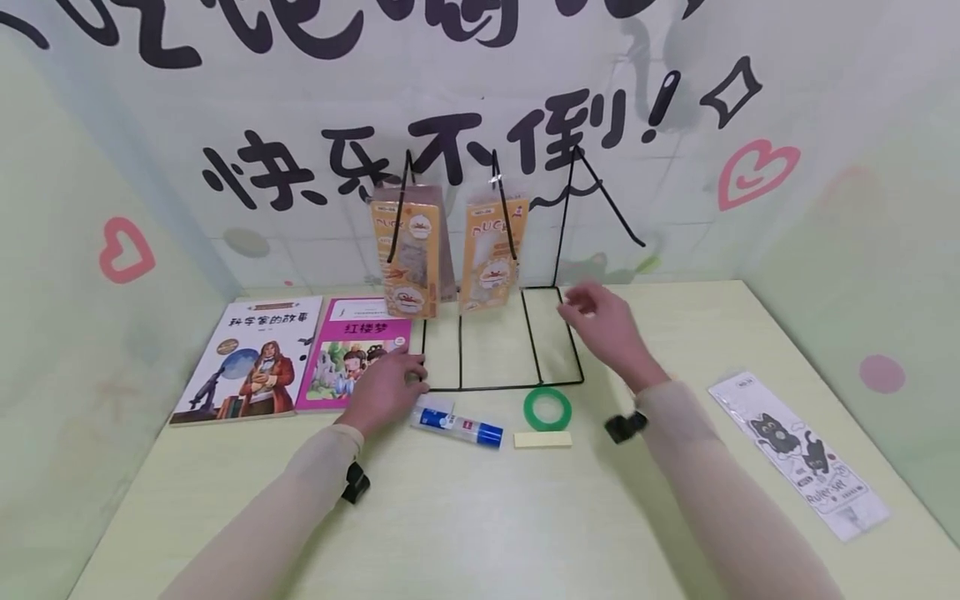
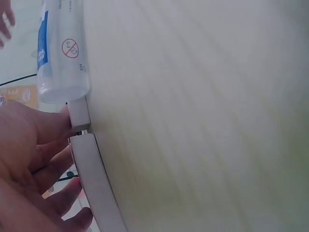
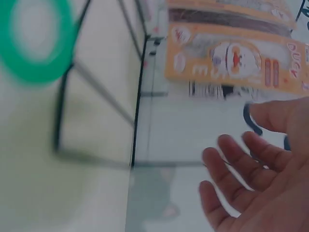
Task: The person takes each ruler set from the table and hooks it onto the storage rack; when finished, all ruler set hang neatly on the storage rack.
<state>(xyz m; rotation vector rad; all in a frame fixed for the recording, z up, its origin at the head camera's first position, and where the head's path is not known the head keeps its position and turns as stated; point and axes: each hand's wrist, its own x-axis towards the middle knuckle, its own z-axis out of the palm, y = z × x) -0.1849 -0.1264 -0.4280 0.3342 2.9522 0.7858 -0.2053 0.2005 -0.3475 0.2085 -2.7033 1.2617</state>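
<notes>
My left hand [image 1: 382,390] lies at the right edge of the pink book [image 1: 352,354], beside the clear-and-blue glue stick [image 1: 459,427]. In the left wrist view its fingers rest along a book's edge [image 2: 99,179], the thumb close against a small white block [image 2: 79,115] at the glue stick's end. My right hand [image 1: 607,325], loosely curved with nothing in it, is over the right side of the black wire rack [image 1: 531,337]. From the rack's left and middle hooks hang orange packs [image 1: 408,258] marked DUCK, with another orange pack [image 3: 236,58] prominent in the right wrist view.
A green tape roll [image 1: 547,409] and a pale yellow block [image 1: 542,439] lie before the rack. At the left is a white book [image 1: 247,358]; at the right, a ruler-set pack [image 1: 798,454]. The lettered backdrop [image 1: 465,100] stands behind the rack.
</notes>
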